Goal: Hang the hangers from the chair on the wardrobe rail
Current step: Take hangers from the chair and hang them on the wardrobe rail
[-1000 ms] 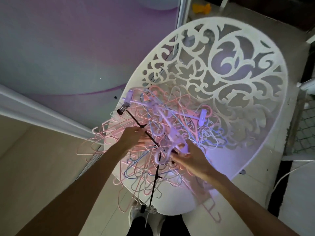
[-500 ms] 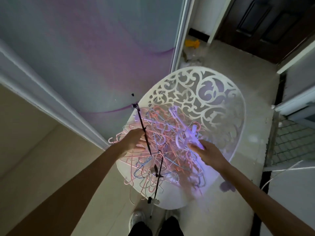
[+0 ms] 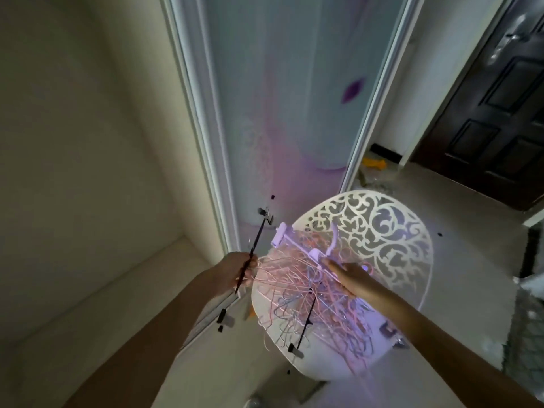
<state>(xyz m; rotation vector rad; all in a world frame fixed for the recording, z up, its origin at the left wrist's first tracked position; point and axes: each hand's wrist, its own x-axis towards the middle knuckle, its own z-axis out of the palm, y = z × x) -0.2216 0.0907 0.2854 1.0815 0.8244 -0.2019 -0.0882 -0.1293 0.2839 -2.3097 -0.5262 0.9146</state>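
Down by the chair [image 3: 391,231], my left hand [image 3: 235,272] is shut tight around a black clip hanger [image 3: 250,257], and I hold it up off to the side of the pile. My right hand [image 3: 350,278] rests on top of the heap with a lilac clip hanger [image 3: 297,248] at my fingertips, but I cannot tell if my fingers are closed on it or just touching it. Nearly all the hangers [image 3: 309,293] lie on the white seat in a big pink and blue tangle, and another black one [image 3: 306,322] sticks out near the front edge. I think the job has only just begun. I cannot see the wardrobe rail from here, so I cannot say if any hangers are hung on it yet. What is left looks like a lot: pull each hanger free from the knot, carry it over and hook it on. The thin ones look caught in each other, so they may come up in a bunch.
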